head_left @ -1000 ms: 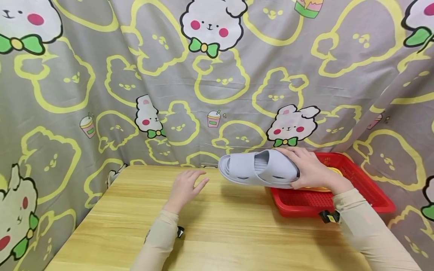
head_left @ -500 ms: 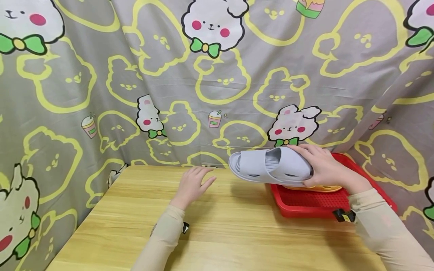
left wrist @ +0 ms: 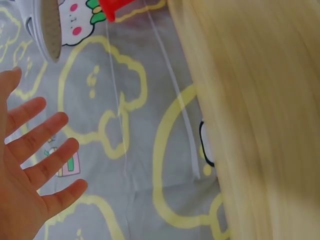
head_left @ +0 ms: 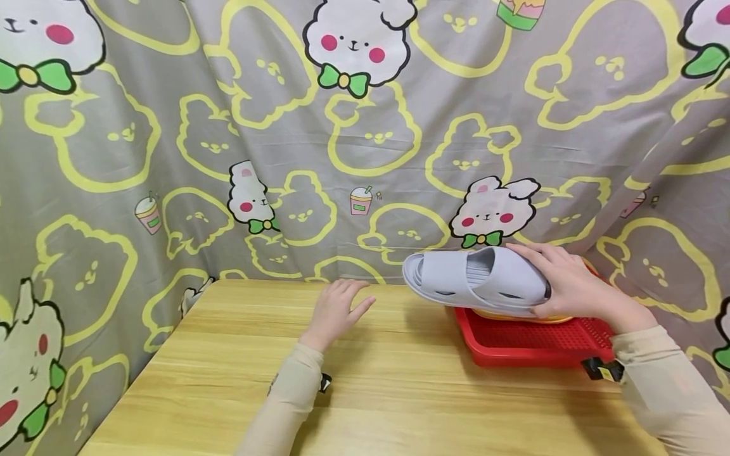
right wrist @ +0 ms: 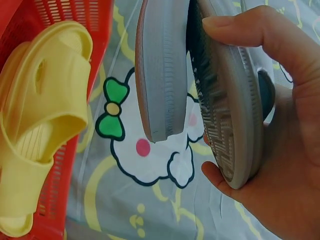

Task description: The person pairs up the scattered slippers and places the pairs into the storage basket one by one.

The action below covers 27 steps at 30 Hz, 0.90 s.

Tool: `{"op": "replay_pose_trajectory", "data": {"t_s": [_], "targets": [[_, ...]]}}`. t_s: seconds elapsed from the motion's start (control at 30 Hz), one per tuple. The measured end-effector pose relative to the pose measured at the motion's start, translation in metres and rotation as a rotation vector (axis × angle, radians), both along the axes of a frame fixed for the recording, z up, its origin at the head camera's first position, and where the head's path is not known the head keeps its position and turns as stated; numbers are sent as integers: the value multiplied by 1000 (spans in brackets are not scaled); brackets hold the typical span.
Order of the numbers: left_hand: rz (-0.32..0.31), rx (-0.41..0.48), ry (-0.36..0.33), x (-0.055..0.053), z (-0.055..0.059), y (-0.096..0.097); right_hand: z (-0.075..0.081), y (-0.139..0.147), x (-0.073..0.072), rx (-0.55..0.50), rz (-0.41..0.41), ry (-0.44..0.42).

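Note:
My right hand [head_left: 582, 285] grips a pale grey-blue slipper [head_left: 445, 275] by its heel end, toe pointing left, held up over the basket's left part. In the right wrist view a second grey slipper [right wrist: 165, 75] hangs beside the gripped slipper [right wrist: 235, 110], their soles close together. My thumb lies on the edge of the nearer sole. Further left, my left hand [head_left: 336, 313] hovers above the table with nothing in it. Its fingers are spread apart in the left wrist view.
A red perforated basket [head_left: 513, 358] stands at the table's right side. Yellow slippers [right wrist: 55, 100] lie in it, mostly covered by the grey one in the head view. Behind the wooden table [head_left: 228, 367] hangs a grey curtain [head_left: 308, 145] with cartoon prints.
My right hand has carried the grey slippers to the right, further over the red basket. The left hand has also shifted right, still holding nothing.

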State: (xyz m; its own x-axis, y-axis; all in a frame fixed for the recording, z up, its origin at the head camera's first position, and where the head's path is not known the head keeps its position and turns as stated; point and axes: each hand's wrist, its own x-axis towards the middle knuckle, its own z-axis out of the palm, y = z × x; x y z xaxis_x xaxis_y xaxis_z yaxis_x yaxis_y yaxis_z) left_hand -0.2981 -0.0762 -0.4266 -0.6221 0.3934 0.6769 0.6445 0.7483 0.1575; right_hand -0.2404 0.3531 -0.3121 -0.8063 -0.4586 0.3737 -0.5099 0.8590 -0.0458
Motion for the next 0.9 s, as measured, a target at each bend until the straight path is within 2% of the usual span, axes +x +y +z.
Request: {"op": "replay_pose_trajectory", "data": {"t_s": [0.13, 0.53, 0.7, 0.9], "targets": [[6, -3, -33, 0, 0, 8, 3, 7, 3, -1, -23, -15], [17, -69, -21, -2, -1, 33, 12, 26, 12, -28, -99, -30], [22, -122, -78, 0, 1, 43, 14, 34, 15, -20, -94, 5], [7, -189, -173, 2, 1, 58, 13, 44, 18, -27, -120, -8]]}}
